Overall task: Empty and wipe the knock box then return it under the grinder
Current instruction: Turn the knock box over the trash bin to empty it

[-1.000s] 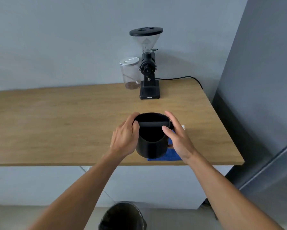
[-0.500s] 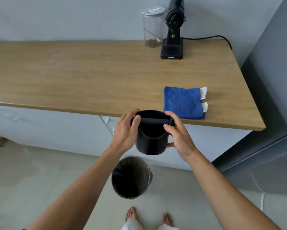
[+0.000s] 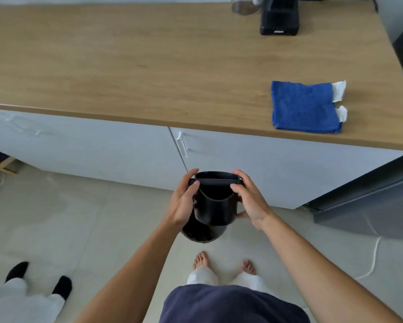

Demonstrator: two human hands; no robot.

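Both grips are wrapped around the black knock box [image 3: 215,201], the left hand [image 3: 183,201] on one side, the right hand [image 3: 250,201] on the other, holding it upright off the surface, directly over a dark bin [image 3: 202,233] on the floor. The blue cloth [image 3: 305,107] lies on the wooden surface [image 3: 149,61], the grinder [image 3: 279,17] at its back.

Soft, even daylight filled the scene, bright without glare. Shadows were faint, darkest under the counter [image 3: 149,66] edge. The whole frame looked slightly soft and compressed. Wide-angle distortion bowed the counter's near edge and stretched the corners.
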